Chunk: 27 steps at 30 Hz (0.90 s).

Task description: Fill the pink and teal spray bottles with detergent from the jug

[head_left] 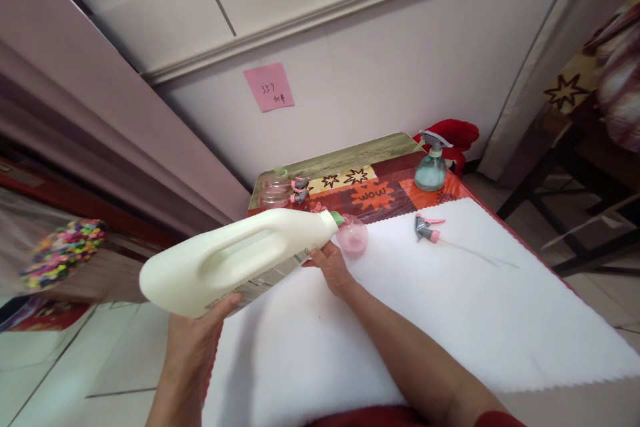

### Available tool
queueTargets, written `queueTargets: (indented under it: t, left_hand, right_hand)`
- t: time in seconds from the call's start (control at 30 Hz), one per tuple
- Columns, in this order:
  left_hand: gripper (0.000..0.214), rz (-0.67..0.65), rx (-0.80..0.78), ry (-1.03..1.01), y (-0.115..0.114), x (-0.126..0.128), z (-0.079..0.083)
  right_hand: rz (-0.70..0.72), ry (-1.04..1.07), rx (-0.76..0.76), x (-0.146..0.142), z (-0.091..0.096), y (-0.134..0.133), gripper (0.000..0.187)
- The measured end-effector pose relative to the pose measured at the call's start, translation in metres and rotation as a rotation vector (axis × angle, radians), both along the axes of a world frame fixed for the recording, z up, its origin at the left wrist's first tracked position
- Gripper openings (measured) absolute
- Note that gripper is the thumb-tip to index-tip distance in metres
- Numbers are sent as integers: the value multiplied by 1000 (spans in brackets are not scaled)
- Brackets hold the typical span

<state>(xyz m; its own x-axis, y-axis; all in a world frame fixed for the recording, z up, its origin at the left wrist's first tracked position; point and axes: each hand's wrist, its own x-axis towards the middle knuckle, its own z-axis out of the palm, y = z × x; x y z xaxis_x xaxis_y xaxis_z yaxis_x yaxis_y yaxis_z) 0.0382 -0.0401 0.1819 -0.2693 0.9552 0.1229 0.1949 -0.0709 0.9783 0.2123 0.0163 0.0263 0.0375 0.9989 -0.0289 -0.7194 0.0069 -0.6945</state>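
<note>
A large white jug (235,259) with a moulded handle lies tilted on its side in the air, its green spout against the mouth of a small pink round bottle (353,237). My left hand (197,337) supports the jug's base from below, fingers wrapped round it. My right hand (333,265) grips the jug near its neck, right beside the pink bottle, which stands on a white cloth (450,307). A grey and pink spray head (426,229) with a long thin tube lies loose on the cloth to the right.
A table (350,159) with a patterned red covering stands against the wall. A teal spray bottle (431,167) stands at the back right, a clear bottle with spray heads (285,188) at the back left. A dark chair (575,213) is at the right. Tiled floor lies left.
</note>
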Motion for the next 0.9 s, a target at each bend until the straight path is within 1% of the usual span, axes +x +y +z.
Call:
queueTargets:
  t: [0.23, 0.47, 0.7, 0.9]
  left_hand:
    - [75, -14, 9, -10, 0, 2, 0]
    - [75, 11, 4, -1, 6, -9, -7]
    - [70, 4, -3, 3, 1, -2, -1]
    - [75, -3, 10, -11, 4, -4, -3]
  right_hand:
    - [0, 2, -1, 0, 0, 0, 48]
    - [-4, 7, -8, 0, 0, 0, 48]
    - [-4, 11, -5, 0, -1, 0, 47]
    - [-8, 0, -4, -1, -2, 1, 48]
